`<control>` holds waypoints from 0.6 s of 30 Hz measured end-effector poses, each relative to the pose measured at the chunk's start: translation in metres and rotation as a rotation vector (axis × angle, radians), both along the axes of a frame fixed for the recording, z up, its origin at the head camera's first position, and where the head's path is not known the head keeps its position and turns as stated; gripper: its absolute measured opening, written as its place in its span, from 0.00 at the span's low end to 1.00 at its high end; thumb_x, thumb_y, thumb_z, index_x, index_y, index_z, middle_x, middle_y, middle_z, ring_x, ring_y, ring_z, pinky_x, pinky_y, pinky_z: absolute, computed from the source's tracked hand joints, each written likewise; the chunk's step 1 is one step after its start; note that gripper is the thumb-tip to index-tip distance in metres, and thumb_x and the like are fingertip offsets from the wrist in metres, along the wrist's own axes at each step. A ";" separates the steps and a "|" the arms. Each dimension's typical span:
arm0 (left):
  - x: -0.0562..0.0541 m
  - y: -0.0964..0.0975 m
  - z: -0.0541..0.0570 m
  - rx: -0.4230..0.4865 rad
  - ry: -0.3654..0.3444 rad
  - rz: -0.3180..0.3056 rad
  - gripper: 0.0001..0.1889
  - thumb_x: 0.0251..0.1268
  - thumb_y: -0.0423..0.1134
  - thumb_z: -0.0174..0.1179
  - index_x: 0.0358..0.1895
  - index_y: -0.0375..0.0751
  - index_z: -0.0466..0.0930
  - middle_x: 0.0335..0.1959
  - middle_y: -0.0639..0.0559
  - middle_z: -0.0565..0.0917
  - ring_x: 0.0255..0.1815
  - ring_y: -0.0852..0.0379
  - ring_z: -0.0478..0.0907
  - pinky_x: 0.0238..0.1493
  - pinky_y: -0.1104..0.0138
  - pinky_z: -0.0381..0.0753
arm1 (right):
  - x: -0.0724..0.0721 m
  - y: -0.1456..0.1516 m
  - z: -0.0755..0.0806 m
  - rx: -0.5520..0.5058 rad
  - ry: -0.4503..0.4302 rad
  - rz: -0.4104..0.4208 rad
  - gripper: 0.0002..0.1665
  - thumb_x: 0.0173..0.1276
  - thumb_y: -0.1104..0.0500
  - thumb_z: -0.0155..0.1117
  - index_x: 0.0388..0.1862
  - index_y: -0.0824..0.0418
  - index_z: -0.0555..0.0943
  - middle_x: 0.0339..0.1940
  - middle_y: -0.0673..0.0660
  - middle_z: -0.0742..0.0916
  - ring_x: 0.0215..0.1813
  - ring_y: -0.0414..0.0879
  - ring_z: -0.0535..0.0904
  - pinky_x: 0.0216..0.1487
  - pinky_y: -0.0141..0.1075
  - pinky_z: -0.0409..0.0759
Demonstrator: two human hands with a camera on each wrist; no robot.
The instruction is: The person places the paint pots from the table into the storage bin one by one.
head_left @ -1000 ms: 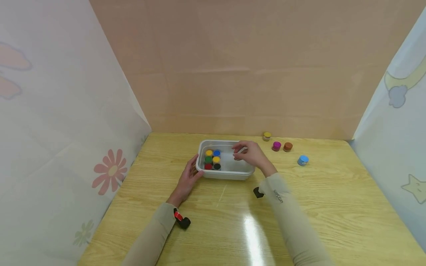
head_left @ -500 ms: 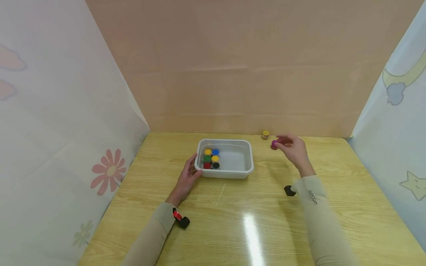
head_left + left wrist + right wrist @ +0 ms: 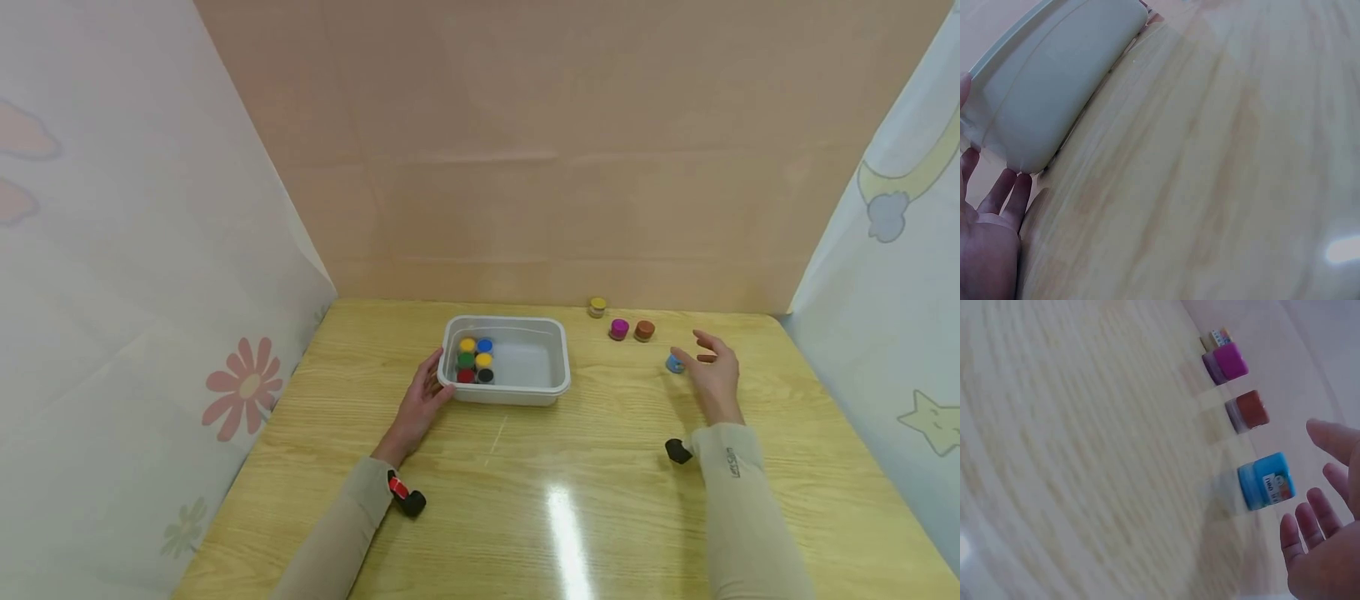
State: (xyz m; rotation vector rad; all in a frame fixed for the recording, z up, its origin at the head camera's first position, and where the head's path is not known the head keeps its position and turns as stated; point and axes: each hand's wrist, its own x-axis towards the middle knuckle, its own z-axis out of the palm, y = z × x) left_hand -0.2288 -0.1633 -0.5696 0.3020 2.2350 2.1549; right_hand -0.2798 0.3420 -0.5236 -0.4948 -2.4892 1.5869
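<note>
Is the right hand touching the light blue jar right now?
Apart. The right wrist view shows it: the light blue jar is in plain sight, with a visible gap between it and the fingers of the right hand, thumb included.

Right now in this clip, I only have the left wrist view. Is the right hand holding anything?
Observer: No. The right hand is beside the light blue jar, its fingers not wrapped round it.
Operator: I see only the outside of the container. What's inside?
Observer: Six jars, grouped at its left end.
Operator: Are there other jars outside it?
Observer: Yes, besides the light blue one, three stand on the table to the container's right: a yellow-lidded jar, a magenta-lidded jar and a brown-lidded jar.
</note>
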 end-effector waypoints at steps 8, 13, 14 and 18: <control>0.002 0.001 0.000 -0.003 -0.004 -0.001 0.37 0.77 0.43 0.62 0.83 0.61 0.55 0.84 0.51 0.57 0.83 0.44 0.58 0.81 0.47 0.61 | 0.002 0.002 -0.016 -0.110 -0.073 0.030 0.43 0.72 0.48 0.70 0.81 0.57 0.65 0.56 0.40 0.74 0.49 0.32 0.69 0.42 0.23 0.76; 0.002 0.001 0.001 -0.001 -0.002 0.004 0.37 0.77 0.42 0.62 0.83 0.61 0.55 0.84 0.51 0.57 0.83 0.44 0.58 0.81 0.47 0.60 | 0.001 0.002 -0.019 -0.150 -0.051 0.017 0.39 0.72 0.53 0.71 0.77 0.61 0.69 0.48 0.37 0.75 0.46 0.30 0.71 0.39 0.21 0.75; 0.001 0.001 0.001 -0.001 -0.003 0.004 0.37 0.77 0.42 0.61 0.83 0.61 0.55 0.84 0.51 0.56 0.83 0.44 0.58 0.81 0.47 0.60 | 0.001 0.002 -0.019 -0.157 -0.047 0.016 0.38 0.72 0.54 0.71 0.77 0.62 0.70 0.47 0.37 0.76 0.46 0.30 0.71 0.39 0.21 0.74; 0.000 0.000 0.001 -0.002 -0.001 0.003 0.36 0.77 0.42 0.61 0.82 0.61 0.55 0.84 0.51 0.57 0.83 0.44 0.57 0.81 0.47 0.60 | 0.000 0.002 -0.022 -0.172 -0.034 0.005 0.34 0.71 0.55 0.72 0.73 0.62 0.75 0.43 0.34 0.79 0.45 0.29 0.73 0.40 0.19 0.74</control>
